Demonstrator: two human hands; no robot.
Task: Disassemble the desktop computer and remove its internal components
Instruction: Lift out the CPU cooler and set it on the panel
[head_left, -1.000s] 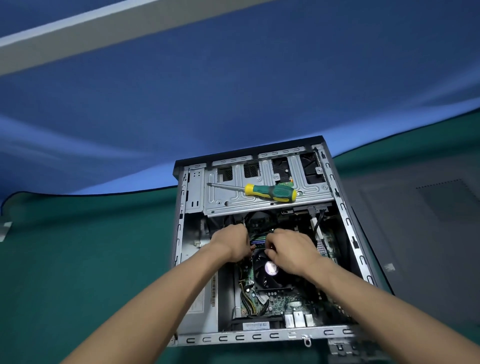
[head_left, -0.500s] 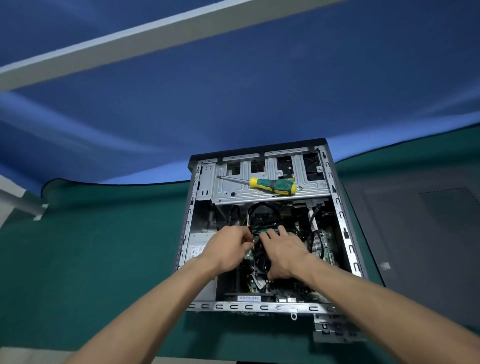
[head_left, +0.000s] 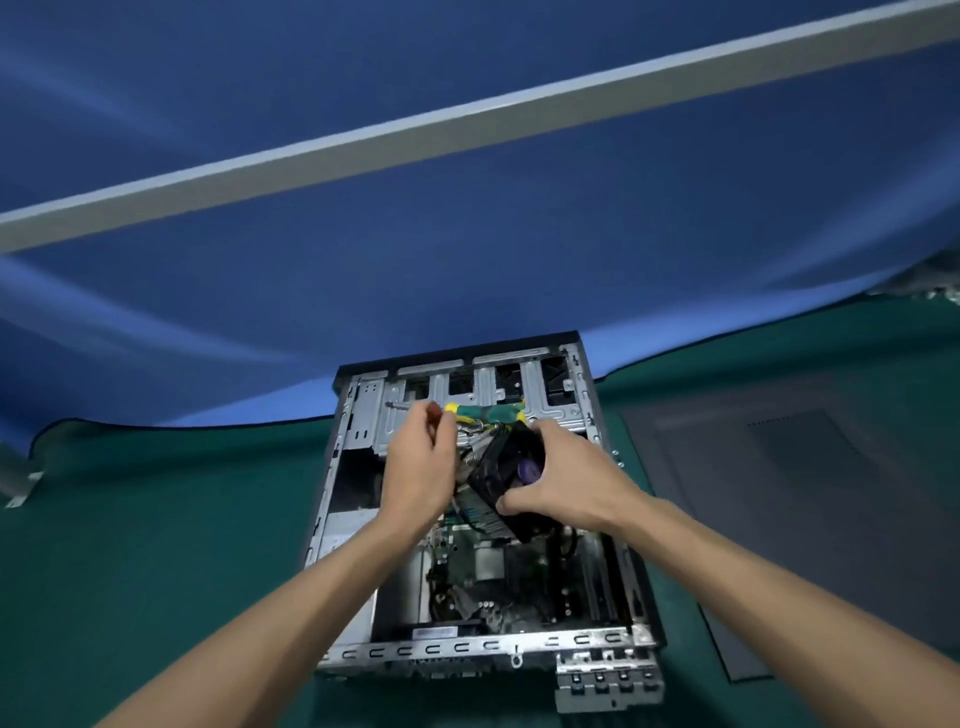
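The open desktop case (head_left: 592, 640) lies flat on the green mat. My right hand (head_left: 563, 478) grips a black CPU cooler fan (head_left: 501, 475) with a purple hub, tilted and lifted above the motherboard (head_left: 488, 577). Its finned heatsink shows underneath. My left hand (head_left: 421, 465) is at the cooler's left side with fingers curled; what they hold is hidden, though wires run there. A green and yellow screwdriver (head_left: 488, 413) lies on the drive cage (head_left: 374, 415) behind the hands. The bare CPU socket area is visible below the cooler.
The grey side panel (head_left: 789, 499) of the case lies flat on the mat to the right. A blue cloth backdrop (head_left: 467, 260) rises behind the case. The green mat (head_left: 156, 545) stretches to the left. The power supply (head_left: 348, 530) sits in the case's left side.
Both hands were down on the cooler inside the case. Now the cooler is lifted and tilted up off the motherboard. The camera view has tipped upward.
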